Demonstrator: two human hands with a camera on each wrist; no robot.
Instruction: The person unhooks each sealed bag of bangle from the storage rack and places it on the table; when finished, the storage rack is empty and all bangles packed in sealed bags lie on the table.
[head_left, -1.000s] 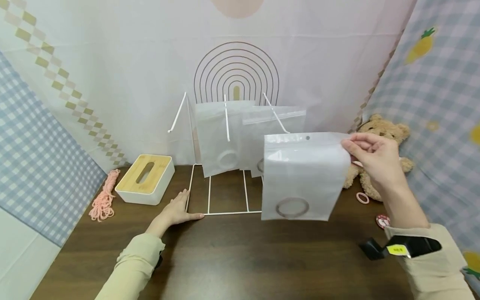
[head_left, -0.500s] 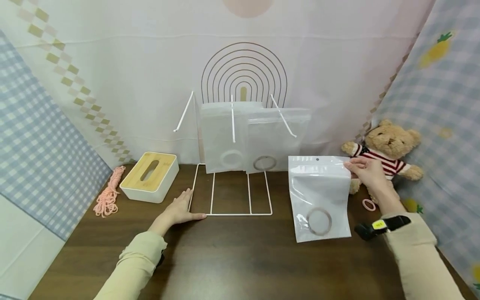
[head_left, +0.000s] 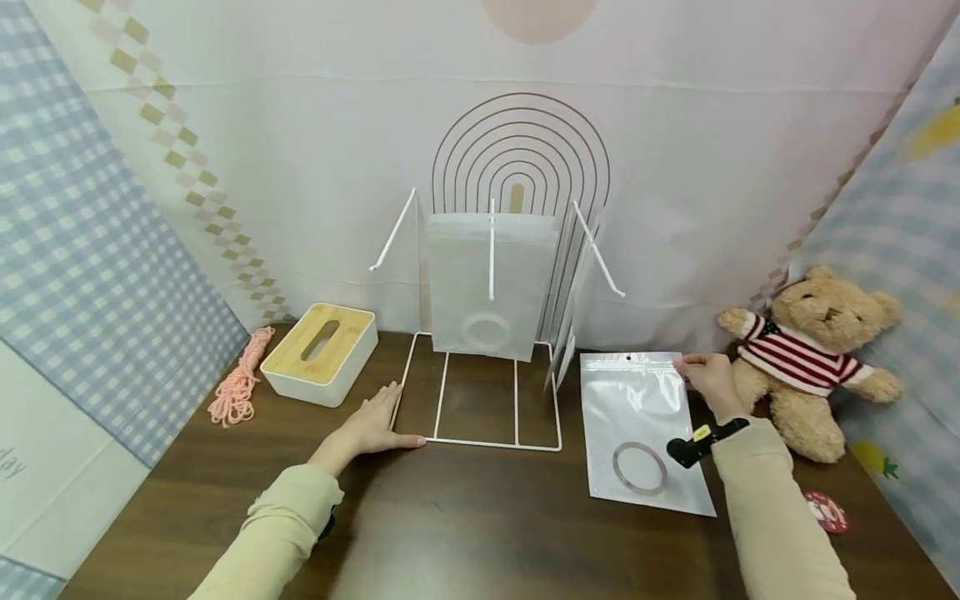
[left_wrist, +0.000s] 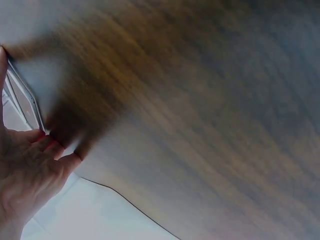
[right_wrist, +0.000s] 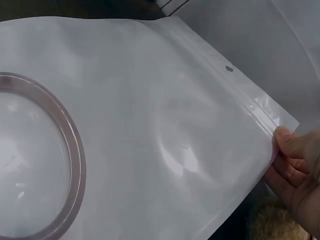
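Zip bag (head_left: 639,425) with a ring (head_left: 640,468) inside lies flat on the worktop (head_left: 480,533), at 3 o'clock from the wire rack (head_left: 483,392) and just beside its base. Hang hole at the bag's far edge, ring near the close edge.

Right hand (head_left: 708,382) pinches the bag's far right corner, at 1 o'clock on the bag; wrist view shows the fingertips (right_wrist: 292,145) clamped on the seal strip. Left hand (head_left: 372,425) rests flat, fingers straight, on the worktop, touching the rack's near left corner at 7 o'clock.

Judgement: bag looks down, so let go of the corner clean without dragging it; keep the left hand bracing the rack so it doesn't shift.

Counts:
- loose bags on worktop: 1
- bags on rack: 1 square-on on the middle peg, 1 more seen edge-on at the right peg
- rack pegs: 3
- teddy bear (head_left: 813,354): 1, 3 o'clock of the bag
- tissue box (head_left: 321,353): 1, 9 o'clock of rack
- pink cord (head_left: 238,387): 1 bundle
- red badge (head_left: 827,510): 1
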